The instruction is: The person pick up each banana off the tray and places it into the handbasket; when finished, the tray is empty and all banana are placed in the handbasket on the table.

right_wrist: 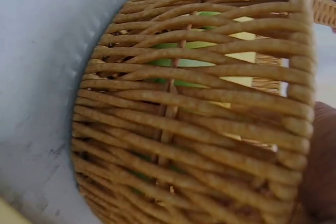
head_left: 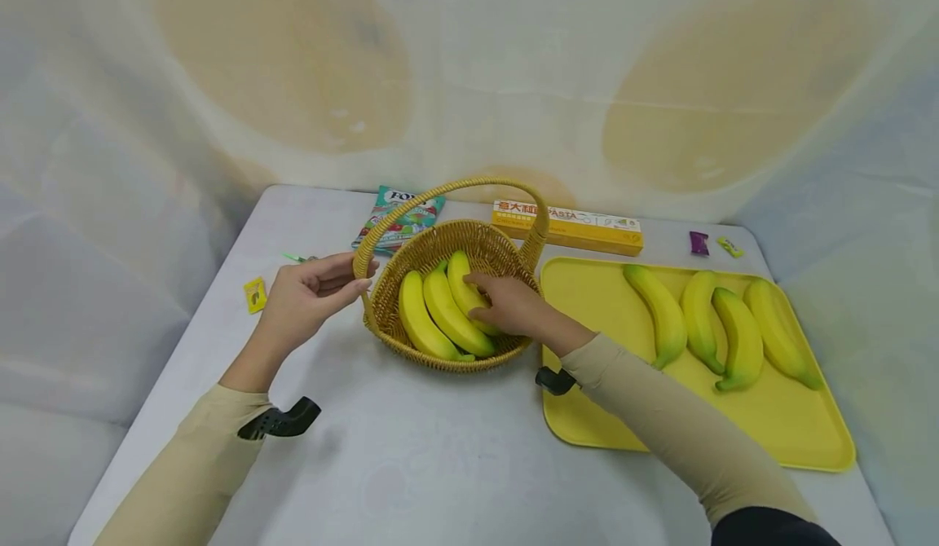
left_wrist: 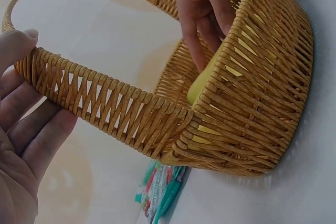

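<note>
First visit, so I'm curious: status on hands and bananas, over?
Left hand holds basket handle. Right hand grips one of three visible bananas in basket. Four bananas on tray. Nothing visibly blocking.

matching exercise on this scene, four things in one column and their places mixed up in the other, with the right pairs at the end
Things
1. left hand
2. right hand
3. yellow packet
4. purple packet

Places
a. beside a small green packet
b. inside the basket, on a banana
c. at the basket handle
d. left of the left hand

Pairs: 1-c, 2-b, 3-d, 4-a
</note>
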Available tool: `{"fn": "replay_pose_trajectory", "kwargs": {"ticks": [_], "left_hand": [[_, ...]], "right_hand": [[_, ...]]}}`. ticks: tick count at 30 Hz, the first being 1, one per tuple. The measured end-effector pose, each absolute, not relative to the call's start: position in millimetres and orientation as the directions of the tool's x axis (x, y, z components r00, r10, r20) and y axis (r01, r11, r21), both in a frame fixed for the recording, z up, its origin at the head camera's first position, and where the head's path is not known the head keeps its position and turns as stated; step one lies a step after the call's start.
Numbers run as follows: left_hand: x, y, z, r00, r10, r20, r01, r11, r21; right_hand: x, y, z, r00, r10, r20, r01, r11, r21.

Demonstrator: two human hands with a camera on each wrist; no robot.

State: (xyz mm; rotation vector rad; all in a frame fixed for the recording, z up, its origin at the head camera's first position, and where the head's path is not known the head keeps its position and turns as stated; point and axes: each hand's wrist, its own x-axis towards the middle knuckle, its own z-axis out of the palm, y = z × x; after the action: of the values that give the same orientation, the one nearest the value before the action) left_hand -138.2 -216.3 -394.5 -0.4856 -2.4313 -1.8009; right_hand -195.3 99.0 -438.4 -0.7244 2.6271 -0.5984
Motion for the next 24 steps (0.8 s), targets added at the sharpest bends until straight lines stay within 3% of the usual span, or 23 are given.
{"fn": "replay_pose_trajectory", "kwargs": {"ticks": [9, 16, 24], "left_hand": [[-137, -216, -392, -0.948, 0.208, 0.242, 0.291, 0.256, 0.922], [-135, -215, -394, -0.948, 0.214, 0.234, 0.285, 0.253, 0.924], [-134, -214, -391, -0.951, 0.212, 0.226, 0.280, 0.276, 0.919]], "right_hand": [[-169, 134, -421, -0.841, -0.535, -0.074, -0.386, 0.691, -0.611], [-137, 193, -423, -0.895, -0.424, 0.137, -0.422, 0.708, -0.567], [-140, 280, -438, -0.972, -0.205, 0.111, -0.233, 0.842, -0.486]]}}
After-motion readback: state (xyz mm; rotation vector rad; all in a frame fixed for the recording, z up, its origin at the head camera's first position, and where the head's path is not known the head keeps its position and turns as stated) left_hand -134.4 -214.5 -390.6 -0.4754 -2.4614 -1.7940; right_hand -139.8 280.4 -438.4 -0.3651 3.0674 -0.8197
